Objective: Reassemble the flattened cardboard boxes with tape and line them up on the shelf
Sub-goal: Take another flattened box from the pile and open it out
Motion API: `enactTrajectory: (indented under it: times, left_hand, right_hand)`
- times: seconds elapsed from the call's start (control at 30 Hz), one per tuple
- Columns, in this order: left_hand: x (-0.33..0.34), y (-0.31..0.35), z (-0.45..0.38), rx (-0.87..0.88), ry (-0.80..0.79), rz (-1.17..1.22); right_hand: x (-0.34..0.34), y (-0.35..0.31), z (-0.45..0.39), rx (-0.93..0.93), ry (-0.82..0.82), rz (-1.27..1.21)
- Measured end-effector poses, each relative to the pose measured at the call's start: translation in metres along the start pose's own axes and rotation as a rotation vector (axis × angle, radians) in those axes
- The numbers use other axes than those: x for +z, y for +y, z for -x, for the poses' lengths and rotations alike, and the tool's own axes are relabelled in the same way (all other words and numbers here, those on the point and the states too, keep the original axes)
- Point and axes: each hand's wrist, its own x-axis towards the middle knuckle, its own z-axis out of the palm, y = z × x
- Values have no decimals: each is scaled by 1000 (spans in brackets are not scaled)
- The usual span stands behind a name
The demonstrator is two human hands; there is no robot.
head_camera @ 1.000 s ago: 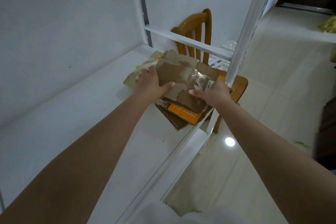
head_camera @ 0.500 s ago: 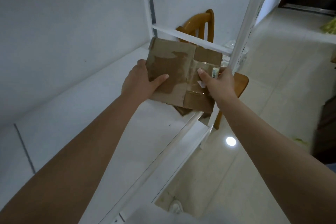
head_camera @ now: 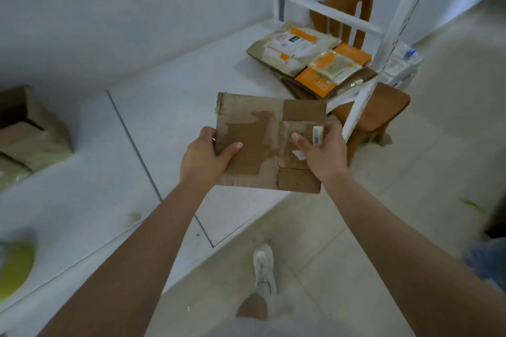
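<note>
Grips L point(head_camera: 202, 153) + R point(head_camera: 324, 152) on flat box point(head_camera: 262, 142)

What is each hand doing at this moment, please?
Left hand: grips the left edge of the flattened cardboard box, thumb on top.
Right hand: grips the right edge of the same box, thumb on top.

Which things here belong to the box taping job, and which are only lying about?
For the job:
flattened box, held by left hand and right hand
pile of flattened boxes
assembled box
shelf

Only lying about:
wooden chair
green object
</note>
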Motion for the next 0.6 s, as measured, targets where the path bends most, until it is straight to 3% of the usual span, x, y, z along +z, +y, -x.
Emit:
enactTrajectory:
  times: [0.23,0.43,0.6]
  left_hand:
    - [-53,-51,74,-138,83,-9]
    - [-108,-88,100,-51,239,96]
    - [-176,-183,140,-111,267,127]
  right_hand:
    - [50,-12,66,-20,-148,67]
    - [109,-45,120,-54,-170,17]
    - [186,-88,187,-178,-244,-49]
